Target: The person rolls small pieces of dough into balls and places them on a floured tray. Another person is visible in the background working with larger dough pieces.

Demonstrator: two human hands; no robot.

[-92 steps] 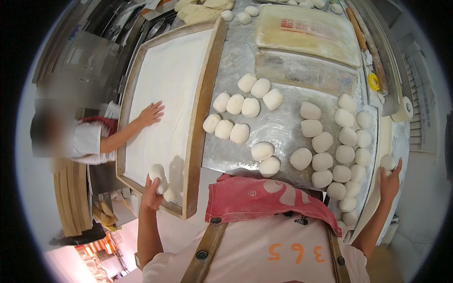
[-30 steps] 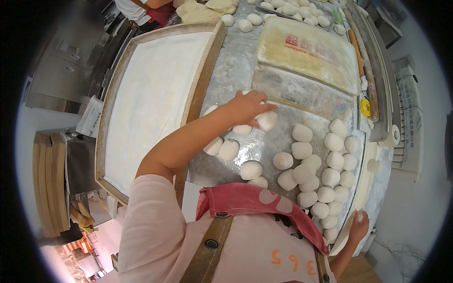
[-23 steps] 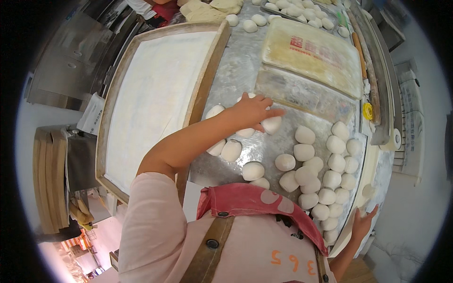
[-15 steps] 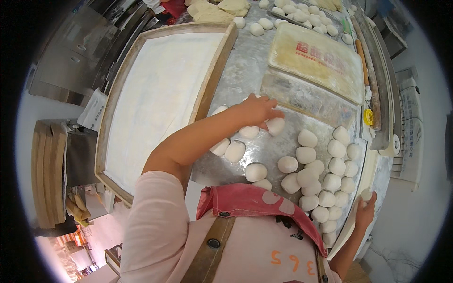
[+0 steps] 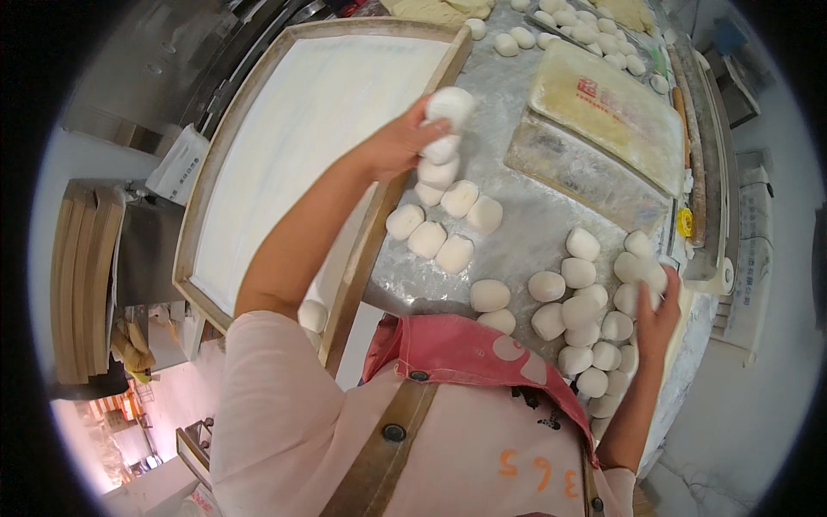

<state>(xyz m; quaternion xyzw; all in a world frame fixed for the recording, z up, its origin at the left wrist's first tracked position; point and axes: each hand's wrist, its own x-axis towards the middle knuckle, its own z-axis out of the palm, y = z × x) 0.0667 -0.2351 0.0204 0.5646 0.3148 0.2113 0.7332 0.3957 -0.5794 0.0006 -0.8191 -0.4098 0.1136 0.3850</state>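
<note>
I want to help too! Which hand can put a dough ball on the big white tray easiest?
Probably the left hand. It already holds dough balls right above the wooden-framed tray's edge. The right hand is far across the table, by the dough pile.

The dough balls in the left grip look soft, matt and smooth, dusted pale. Just beneath that grip runs the tray, its frame bare wood, its bed a white, matt, cloth-like sheet. The worktop is dull grey metal, floured and blotchy. Beyond the grip lies a board, cream and smooth. The apron is red cloth.
</note>
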